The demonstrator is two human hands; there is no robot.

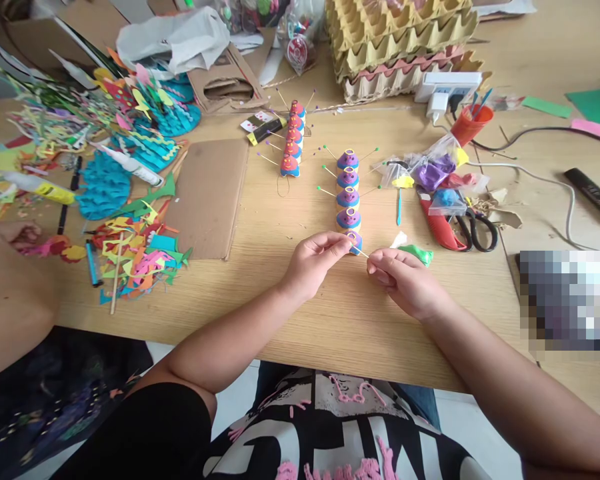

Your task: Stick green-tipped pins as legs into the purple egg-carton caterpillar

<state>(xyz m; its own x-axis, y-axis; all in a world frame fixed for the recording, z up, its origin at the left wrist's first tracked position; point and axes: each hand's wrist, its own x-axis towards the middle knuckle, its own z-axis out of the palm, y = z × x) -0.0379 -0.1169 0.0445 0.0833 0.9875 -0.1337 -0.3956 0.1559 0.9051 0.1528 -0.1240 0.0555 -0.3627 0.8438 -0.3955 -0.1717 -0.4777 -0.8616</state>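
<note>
A row of purple and blue clay-covered bumps [349,198] runs toward me at the middle of the table, with green-tipped sticks out at its sides. At its near end my left hand [317,261] is closed in a pinch on one end of a thin pale stick [361,251]. My right hand [403,277] pinches the stick's other end, just right of the row. Farther back and to the left stands a similar row in red and blue [293,137] with purple-tipped sticks.
Paper scraps [145,257], blue clay pieces [105,183] and brown cardboard [207,200] lie left, near another person's hand [23,235]. Scissors [475,230], green clay [417,253] and an orange cup [473,123] are right. Egg trays [400,40] are stacked behind.
</note>
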